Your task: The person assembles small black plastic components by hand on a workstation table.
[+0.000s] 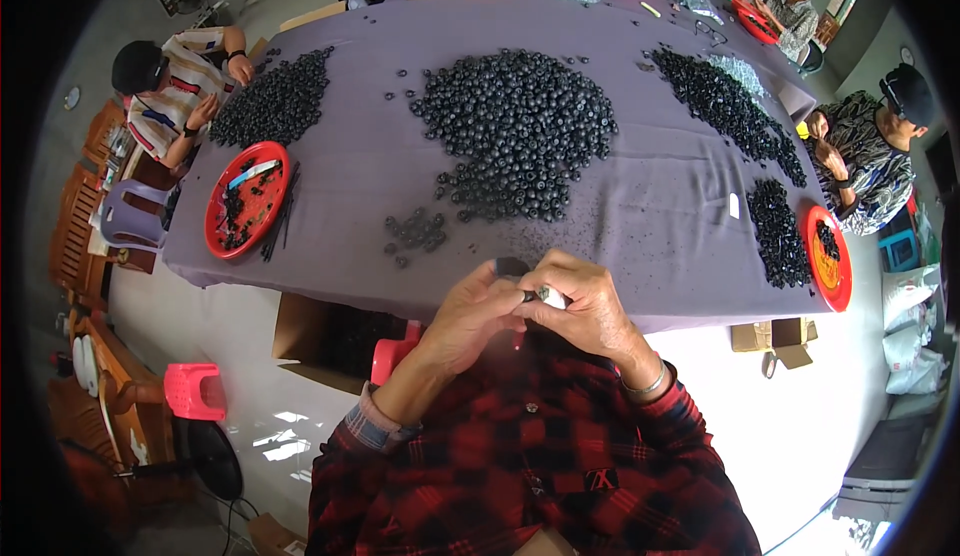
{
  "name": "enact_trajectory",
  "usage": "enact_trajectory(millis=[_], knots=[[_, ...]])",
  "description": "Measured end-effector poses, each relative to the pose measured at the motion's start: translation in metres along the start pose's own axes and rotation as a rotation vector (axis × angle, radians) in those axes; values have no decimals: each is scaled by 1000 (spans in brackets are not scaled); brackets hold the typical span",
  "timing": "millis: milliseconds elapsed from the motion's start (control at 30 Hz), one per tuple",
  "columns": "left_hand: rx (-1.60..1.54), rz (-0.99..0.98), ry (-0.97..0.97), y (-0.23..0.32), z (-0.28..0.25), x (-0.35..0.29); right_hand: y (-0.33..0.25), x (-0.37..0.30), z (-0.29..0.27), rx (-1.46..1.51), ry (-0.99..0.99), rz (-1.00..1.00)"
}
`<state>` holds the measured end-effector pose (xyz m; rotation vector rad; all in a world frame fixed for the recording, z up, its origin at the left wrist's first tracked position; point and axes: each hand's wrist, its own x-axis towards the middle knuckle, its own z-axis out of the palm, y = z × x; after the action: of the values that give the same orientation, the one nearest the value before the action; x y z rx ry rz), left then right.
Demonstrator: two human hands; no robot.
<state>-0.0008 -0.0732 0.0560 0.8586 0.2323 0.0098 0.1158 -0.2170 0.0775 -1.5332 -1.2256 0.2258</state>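
Right hand (590, 308): grip closed around a white object (551, 297), possibly a tool handle, at the near edge of the worktop (350, 226). Left hand (468, 318): fingers curled close beside a small dark piece (529, 297); whether its grip pinches that piece cannot be told. Risk, in judgement: a loose hold could let either fall past the edge; a sharp tip, if present, could nick the left fingers. Fingers hide much of the white object; the dark piece's outline is indistinct.
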Motion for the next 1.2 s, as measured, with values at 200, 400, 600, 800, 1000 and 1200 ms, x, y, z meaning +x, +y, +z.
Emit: enact_trajectory(millis=[200, 400, 600, 800, 1000, 1200], knots=[[-62, 107, -23, -5, 2, -4, -11, 7, -4, 85, -88, 103], [-105, 117, -44, 11, 5, 12, 4, 23, -2, 441, -64, 193], [-132, 161, -109, 16, -9, 34, 4, 44, -3, 672, -28, 348], [-55, 174, -114, 15, -10, 37, 5, 45, -8, 573, 6, 474], [-57, 284, -136, 21, -10, 28, -8, 27, -8, 9, 38, 212], [-141, 308, -154, 17, -12, 26, -8, 14, 5, -294, 62, -62]])
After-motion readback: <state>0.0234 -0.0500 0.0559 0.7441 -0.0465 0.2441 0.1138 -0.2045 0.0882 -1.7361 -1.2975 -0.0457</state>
